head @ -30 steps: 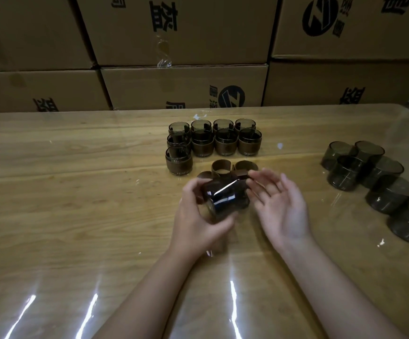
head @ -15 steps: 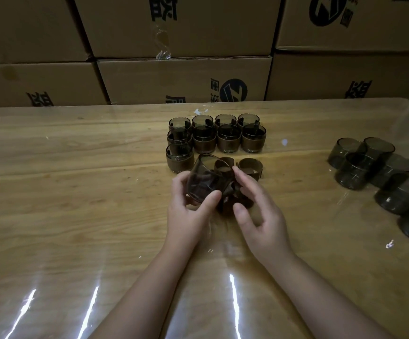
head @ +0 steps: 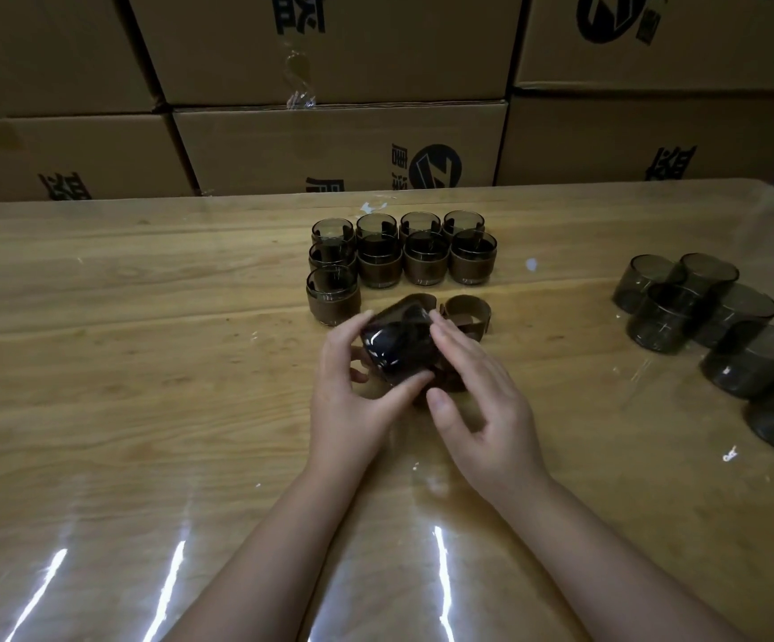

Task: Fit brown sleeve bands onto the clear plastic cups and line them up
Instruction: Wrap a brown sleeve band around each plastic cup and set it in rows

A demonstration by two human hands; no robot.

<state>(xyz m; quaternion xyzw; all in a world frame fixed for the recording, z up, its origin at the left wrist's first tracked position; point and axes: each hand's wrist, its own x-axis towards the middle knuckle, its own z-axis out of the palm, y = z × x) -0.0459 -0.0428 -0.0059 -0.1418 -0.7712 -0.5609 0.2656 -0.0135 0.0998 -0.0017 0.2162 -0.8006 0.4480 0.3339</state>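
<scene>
My left hand (head: pixel 352 391) grips a dark clear plastic cup (head: pixel 396 345), tipped on its side just above the table. My right hand (head: pixel 477 391) has its fingers against the cup's right side, over a brown sleeve band (head: pixel 445 379) that is mostly hidden beneath them. Two loose brown bands (head: pixel 468 312) lie just behind the cup. Several sleeved cups (head: pixel 424 259) stand in rows farther back. Several bare cups (head: pixel 709 317) cluster at the right.
The wooden table (head: pixel 144 363) has a glossy clear cover. Stacked cardboard boxes (head: pixel 338 145) form a wall along its far edge. The bare cups run close to the right edge of view.
The left hand has tipped the cup from near upright onto its side, base toward me. The right hand has closed in against the cup, over the band.
</scene>
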